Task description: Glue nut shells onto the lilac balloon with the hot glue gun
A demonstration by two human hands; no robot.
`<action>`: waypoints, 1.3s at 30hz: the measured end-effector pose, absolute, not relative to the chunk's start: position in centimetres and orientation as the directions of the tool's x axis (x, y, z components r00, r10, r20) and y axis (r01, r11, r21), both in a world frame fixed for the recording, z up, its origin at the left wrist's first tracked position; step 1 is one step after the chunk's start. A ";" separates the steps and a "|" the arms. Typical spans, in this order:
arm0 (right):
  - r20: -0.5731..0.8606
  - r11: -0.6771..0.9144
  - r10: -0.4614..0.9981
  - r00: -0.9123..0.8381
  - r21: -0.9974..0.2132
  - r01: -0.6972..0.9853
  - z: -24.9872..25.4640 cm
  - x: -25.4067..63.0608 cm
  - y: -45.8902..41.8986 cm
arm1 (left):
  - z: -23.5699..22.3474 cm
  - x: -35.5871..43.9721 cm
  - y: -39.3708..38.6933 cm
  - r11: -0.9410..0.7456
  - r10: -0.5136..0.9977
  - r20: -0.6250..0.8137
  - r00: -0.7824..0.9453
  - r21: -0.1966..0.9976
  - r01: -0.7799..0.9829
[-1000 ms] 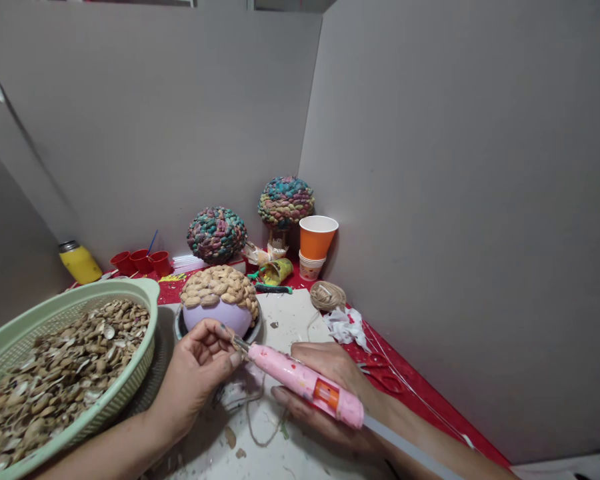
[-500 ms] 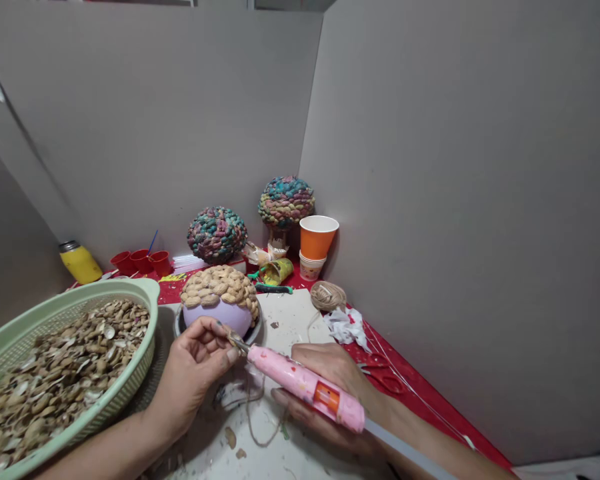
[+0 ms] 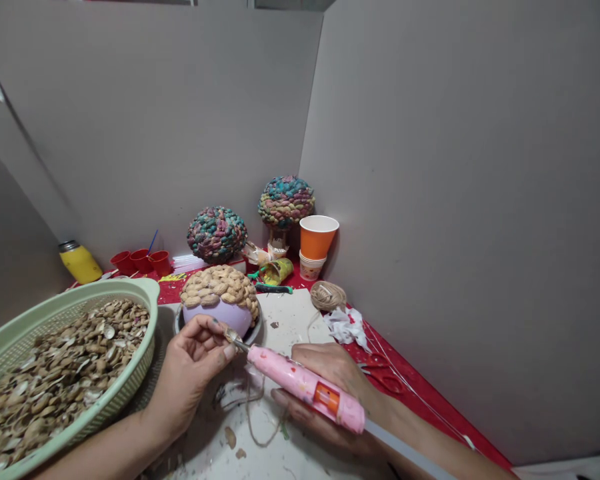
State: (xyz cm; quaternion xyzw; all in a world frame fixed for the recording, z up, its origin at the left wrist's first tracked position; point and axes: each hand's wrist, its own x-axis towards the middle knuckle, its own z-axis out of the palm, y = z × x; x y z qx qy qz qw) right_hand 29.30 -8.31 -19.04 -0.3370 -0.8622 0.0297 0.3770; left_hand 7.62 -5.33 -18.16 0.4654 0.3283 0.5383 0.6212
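Observation:
My right hand [image 3: 330, 373] is closed around a pink hot glue gun [image 3: 300, 383], with a long glue stick [image 3: 405, 450] sticking out of its back end. The gun's metal nozzle touches or nearly touches a peanut shell [image 3: 233, 335] pinched in the fingertips of my left hand [image 3: 197, 353]. Just beyond that hand sits a purple balloon [image 3: 217, 317], its upper part covered with peanut shells [image 3: 220, 285]. The balloon rests in a dark round bowl [image 3: 260, 327], partly hidden by my left hand.
At left, a green basket [image 3: 153, 313] holds many peanut shells. Behind stand two coloured shell-covered balls [image 3: 217, 233], red cups [image 3: 140, 260], an orange paper cup [image 3: 319, 240] and a yellow jar [image 3: 81, 263]. To the right lie a twine ball [image 3: 328, 295], crumpled white plastic [image 3: 349, 329] and red-handled scissors [image 3: 385, 380].
The peanut shell in my left fingers has tilted slightly up at the nozzle, and the left hand has shifted a touch to the left. The glue gun stays in place.

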 end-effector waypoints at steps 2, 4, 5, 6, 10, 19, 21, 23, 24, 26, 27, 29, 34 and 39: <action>0.609 0.766 0.615 -0.500 -0.311 0.563 -19.0 29.3 -8.4 | -18.1 7.6 -5.3 -0.018 0.976 0.096 0.196 0.931 -0.364; 0.624 0.769 0.606 -0.493 -0.299 0.565 -19.0 29.3 -8.4 | -18.0 7.7 -5.3 -0.020 0.977 0.096 0.189 0.930 -0.367; 0.644 0.773 0.594 -0.483 -0.289 0.565 -19.0 29.2 -8.4 | -18.0 7.7 -5.2 -0.020 0.978 0.095 0.187 0.930 -0.367; 0.658 0.776 0.582 -0.478 -0.274 0.568 -18.9 29.2 -8.3 | -18.0 7.7 -5.2 -0.021 0.978 0.095 0.185 0.930 -0.368; 0.663 0.783 0.562 -0.495 -0.234 0.576 -18.6 29.1 -8.2 | -18.2 7.6 -5.2 -0.032 0.977 0.106 0.183 0.929 -0.369; 0.643 0.774 0.572 -0.509 -0.218 0.594 -19.4 29.4 -8.1 | -18.3 7.6 -5.2 -0.037 0.978 0.114 0.177 0.921 -0.387; 0.628 0.774 0.577 -0.522 -0.216 0.596 -19.4 29.4 -8.1 | -18.1 7.6 -5.2 -0.042 0.981 0.112 0.161 0.922 -0.385; 0.625 0.775 0.582 -0.520 -0.233 0.588 -19.3 29.4 -8.2 | -18.0 7.6 -5.3 -0.045 0.983 0.109 0.149 0.923 -0.381; 0.630 0.776 0.582 -0.515 -0.242 0.582 -19.2 29.3 -8.2 | -17.9 7.6 -5.3 -0.046 0.983 0.108 0.146 0.924 -0.379; 0.644 0.780 0.576 -0.503 -0.250 0.573 -19.1 29.2 -8.2 | -17.9 7.6 -5.4 -0.052 0.982 0.115 0.147 0.926 -0.375; 0.647 0.781 0.575 -0.501 -0.250 0.573 -19.1 29.2 -8.2 | -17.9 7.6 -5.4 -0.055 0.982 0.118 0.150 0.926 -0.372; 0.646 0.780 0.576 -0.501 -0.248 0.575 -19.2 29.1 -8.1 | -17.9 7.6 -5.3 -0.062 0.982 0.122 0.144 0.928 -0.367; 0.636 0.782 0.575 -0.514 -0.242 0.575 -19.0 29.2 -8.2 | -18.0 7.6 -5.2 -0.065 0.985 0.118 0.128 0.931 -0.358; 0.629 0.772 0.587 -0.509 -0.247 0.585 -18.7 29.2 -8.3 | -18.1 7.5 -5.4 -0.066 0.985 0.119 0.127 0.930 -0.362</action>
